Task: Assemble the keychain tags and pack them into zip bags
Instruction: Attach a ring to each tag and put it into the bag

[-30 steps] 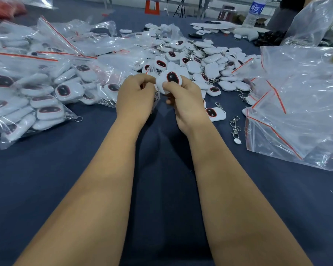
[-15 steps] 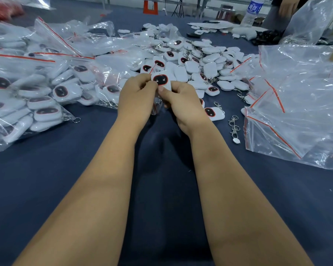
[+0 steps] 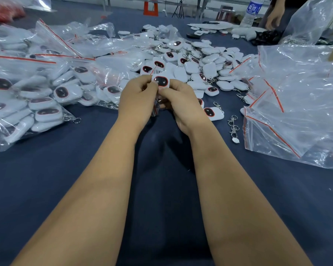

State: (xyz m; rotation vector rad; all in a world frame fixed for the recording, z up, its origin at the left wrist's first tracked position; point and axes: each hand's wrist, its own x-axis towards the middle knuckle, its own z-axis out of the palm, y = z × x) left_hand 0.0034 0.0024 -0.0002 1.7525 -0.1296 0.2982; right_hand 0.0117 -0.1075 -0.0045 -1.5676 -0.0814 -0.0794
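Tag (image 3: 161, 81) pinched between left hand (image 3: 137, 96) and right hand (image 3: 183, 101), fingers curled, just before tag pile (image 3: 196, 60); filled bags (image 3: 33, 89) left of pile.

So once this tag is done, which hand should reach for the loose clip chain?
Probably the right hand: the loose clip chain lies on the cloth to its right. The left hand would have to cross over while gripping the tag.

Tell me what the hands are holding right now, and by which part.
Both hands pinch one white keychain tag: the left hand at its left edge, the right hand at its lower right edge. Its dark face points at the camera.
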